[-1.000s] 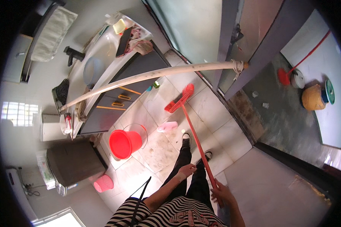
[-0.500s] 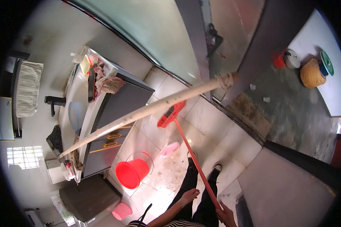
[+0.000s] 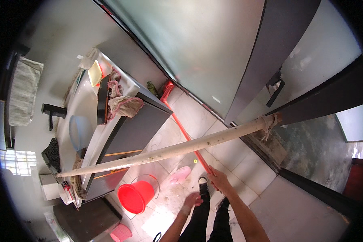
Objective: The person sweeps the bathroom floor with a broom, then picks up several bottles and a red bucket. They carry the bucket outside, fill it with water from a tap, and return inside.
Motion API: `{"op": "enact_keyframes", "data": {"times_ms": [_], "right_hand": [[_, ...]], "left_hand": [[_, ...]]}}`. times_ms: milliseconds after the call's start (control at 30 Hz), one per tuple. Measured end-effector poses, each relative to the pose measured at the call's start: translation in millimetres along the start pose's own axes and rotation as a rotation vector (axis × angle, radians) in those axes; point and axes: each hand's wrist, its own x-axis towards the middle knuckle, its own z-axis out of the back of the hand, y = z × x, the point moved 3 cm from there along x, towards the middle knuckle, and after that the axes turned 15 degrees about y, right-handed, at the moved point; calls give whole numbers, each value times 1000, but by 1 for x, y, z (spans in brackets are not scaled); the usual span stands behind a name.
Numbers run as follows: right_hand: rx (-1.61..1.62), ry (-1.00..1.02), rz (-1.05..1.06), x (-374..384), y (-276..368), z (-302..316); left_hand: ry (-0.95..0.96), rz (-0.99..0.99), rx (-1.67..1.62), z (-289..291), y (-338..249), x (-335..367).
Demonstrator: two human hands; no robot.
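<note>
Fingers of the right hand (image 3: 218,178) wrap the red broom handle (image 3: 181,129); left hand (image 3: 191,200) hangs loosely curled, holding nothing.

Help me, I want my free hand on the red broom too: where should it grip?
Grip the bare red handle just below the right hand, coming from the left where the left hand hangs open. The stick slants from the head by the wall toward the body, so its low end is nearest, probably.
</note>
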Motion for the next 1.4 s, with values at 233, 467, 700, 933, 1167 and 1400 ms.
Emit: {"op": "enact_keyframes", "data": {"times_ms": [233, 467, 700, 933, 1167, 1400], "right_hand": [[305, 107, -106, -62, -41, -46], [118, 2, -64, -57, -12, -26], [-946, -105, 250, -17, 21, 27], [-1343, 4, 79, -93, 13, 78], [-1113, 88, 57, -157, -22, 98], [-793, -75, 169, -218, -55, 88]], "left_hand": [[-38, -92, -262, -4, -99, 74], [-63, -127, -378, -15, -143, 124], [18, -541, -655, -2, -149, 191], [96, -390, -875, -95, -122, 135], [24, -344, -781, -137, -59, 106], [144, -239, -722, -190, -57, 70]]}}
